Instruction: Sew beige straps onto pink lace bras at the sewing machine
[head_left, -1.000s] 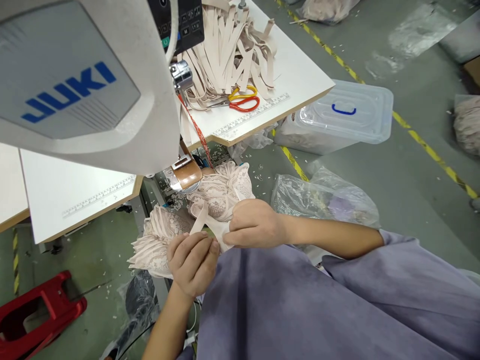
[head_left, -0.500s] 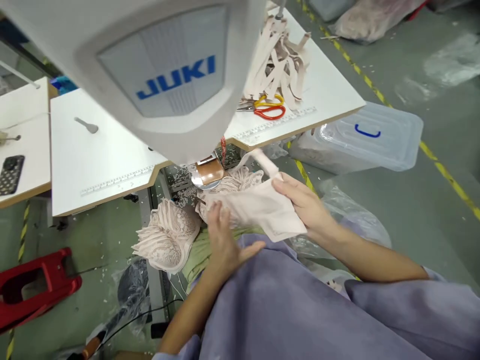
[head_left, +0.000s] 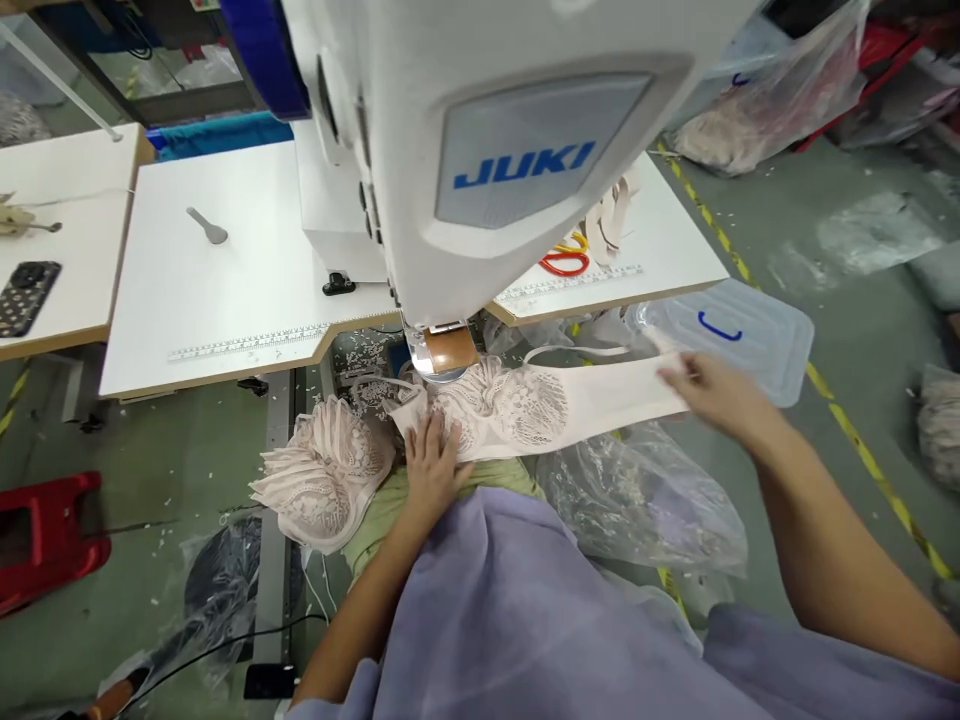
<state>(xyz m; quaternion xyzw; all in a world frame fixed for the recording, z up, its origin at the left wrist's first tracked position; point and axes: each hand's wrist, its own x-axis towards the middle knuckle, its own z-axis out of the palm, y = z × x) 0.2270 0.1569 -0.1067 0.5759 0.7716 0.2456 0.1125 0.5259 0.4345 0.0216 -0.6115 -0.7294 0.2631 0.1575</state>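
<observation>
Right hand (head_left: 711, 395) (blurred) outstretched, apparently pinching bra (head_left: 544, 405); left hand (head_left: 433, 467) spread flat on it

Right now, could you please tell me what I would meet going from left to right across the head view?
Dark patterned phone, gray spoon-shaped tool, stacked lace bra cups, left hand, red-and-yellow scissors, right hand.

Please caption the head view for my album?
Left hand on lace bra, right hand holding its band, at a JUKI machine.

Bright, even light; glints on plastic bag (head_left: 652, 505) at four o'clock; right hand (head_left: 712, 395) blurred at three; edges stretched.
</observation>
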